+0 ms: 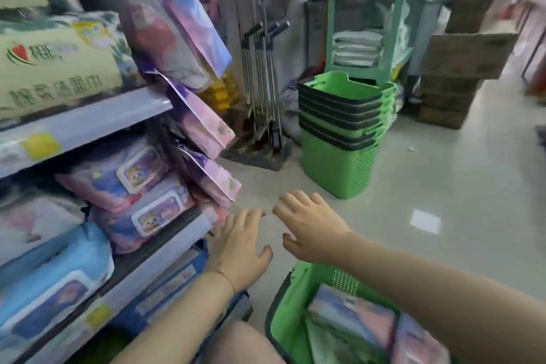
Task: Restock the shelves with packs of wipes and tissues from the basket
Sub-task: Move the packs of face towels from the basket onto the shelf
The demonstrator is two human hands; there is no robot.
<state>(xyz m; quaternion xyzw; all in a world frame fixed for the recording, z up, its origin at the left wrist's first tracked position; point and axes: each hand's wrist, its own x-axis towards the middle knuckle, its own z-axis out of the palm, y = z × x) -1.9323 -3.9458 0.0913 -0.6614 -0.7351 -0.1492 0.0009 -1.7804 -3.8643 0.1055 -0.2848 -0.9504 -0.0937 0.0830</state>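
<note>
**Desk:** What do the hands have hold of?

**Operator:** Nothing that I can see on my head feed. The left hand is palm down with its fingers spread, just beside the end of the lower shelf edge. The right hand is spread the same way, close to the left one, over bare floor.

**Desk:** And the stock?

**Operator:** The basket sits at the bottom of my picture, under the right forearm and next to the shelving. I make out pink and blue packs lying in it, though they are blurred. On the shelf to the left, two purple-pink wipes packs lie stacked with their lids facing out. Blue packs lie lower down, left of them. One shelf up I see a large pale bag with a watermelon mark.

**Desk:** Anything further off?

**Operator:** Pink hanging packs dangle off the end of the shelving, above the left hand. Beyond them a stack of green baskets stands in front of a green rack holding folded white cloths. Cardboard boxes are piled to its right.
</note>
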